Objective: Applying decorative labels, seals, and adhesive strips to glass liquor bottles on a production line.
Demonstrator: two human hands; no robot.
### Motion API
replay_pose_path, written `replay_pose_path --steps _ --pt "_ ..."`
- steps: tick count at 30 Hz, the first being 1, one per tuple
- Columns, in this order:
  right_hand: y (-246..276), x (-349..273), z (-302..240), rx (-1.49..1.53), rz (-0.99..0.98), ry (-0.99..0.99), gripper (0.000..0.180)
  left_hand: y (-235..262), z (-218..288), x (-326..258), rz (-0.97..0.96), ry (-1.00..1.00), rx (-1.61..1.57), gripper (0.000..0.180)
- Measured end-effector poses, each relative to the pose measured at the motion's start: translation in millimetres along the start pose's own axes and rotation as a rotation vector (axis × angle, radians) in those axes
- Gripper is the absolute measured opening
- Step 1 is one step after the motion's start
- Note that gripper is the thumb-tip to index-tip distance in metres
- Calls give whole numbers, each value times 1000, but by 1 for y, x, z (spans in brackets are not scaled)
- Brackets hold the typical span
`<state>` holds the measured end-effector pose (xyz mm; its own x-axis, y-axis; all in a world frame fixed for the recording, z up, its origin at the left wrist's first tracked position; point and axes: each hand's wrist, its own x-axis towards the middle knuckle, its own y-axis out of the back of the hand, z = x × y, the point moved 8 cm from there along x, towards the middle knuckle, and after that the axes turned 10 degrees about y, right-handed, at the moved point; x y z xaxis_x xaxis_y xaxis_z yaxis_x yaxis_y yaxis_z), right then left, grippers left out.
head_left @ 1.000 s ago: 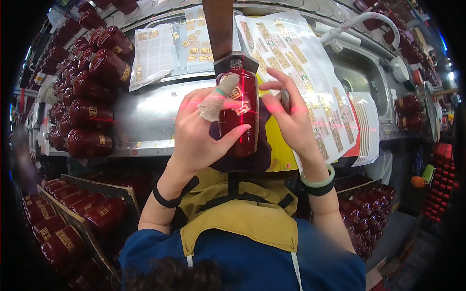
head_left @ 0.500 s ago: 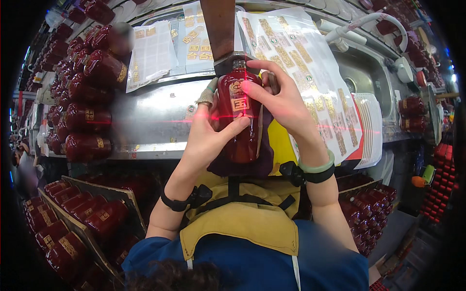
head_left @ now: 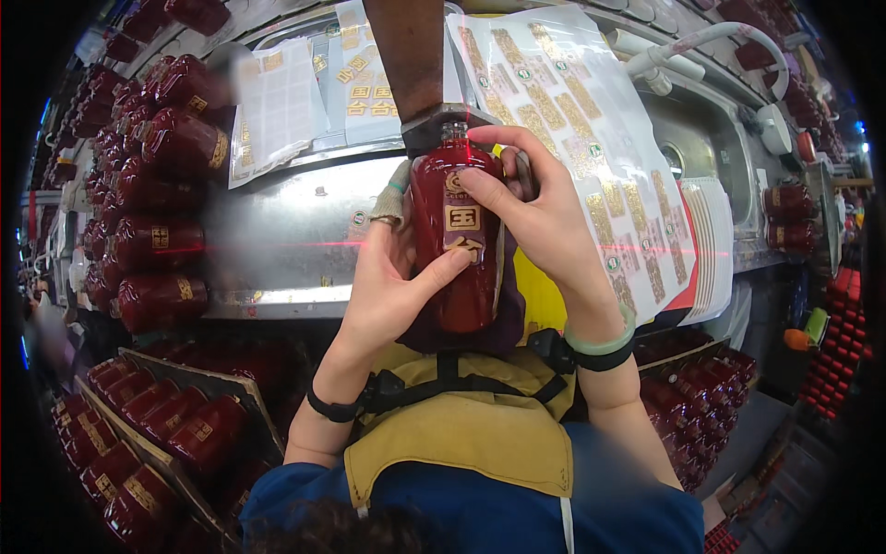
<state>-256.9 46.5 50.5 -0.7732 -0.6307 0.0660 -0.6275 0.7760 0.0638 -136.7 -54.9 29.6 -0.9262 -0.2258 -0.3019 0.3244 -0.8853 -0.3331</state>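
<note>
**Both hands on a dark red bottle**

You hold a dark red bottle upright in front of your chest, above the edge of a steel counter. Your left hand wraps its left side, thumb pressed across the front below the gold labels. Your right hand grips the right side, fingertips on the upper label. Sticker sheets lie beyond; more red bottles lie stacked to your left.

Both hands cover the red bottle's sides; its base is hidden.
</note>
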Motion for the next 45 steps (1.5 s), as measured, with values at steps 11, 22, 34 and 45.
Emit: replay_pose_path --steps 11,22,34,45 --pt "-3 1 -2 47 -14 -45 36 1 -2 0 6 15 8 78" --pt "-2 1 -1 60 -9 -24 36 1 -3 1 16 -6 -7 83" --pt "-2 2 -2 33 -8 -14 36 0 -2 1 1 4 -14 81" --pt "4 -2 7 84 32 -19 41 2 0 0 29 -20 -1 78"
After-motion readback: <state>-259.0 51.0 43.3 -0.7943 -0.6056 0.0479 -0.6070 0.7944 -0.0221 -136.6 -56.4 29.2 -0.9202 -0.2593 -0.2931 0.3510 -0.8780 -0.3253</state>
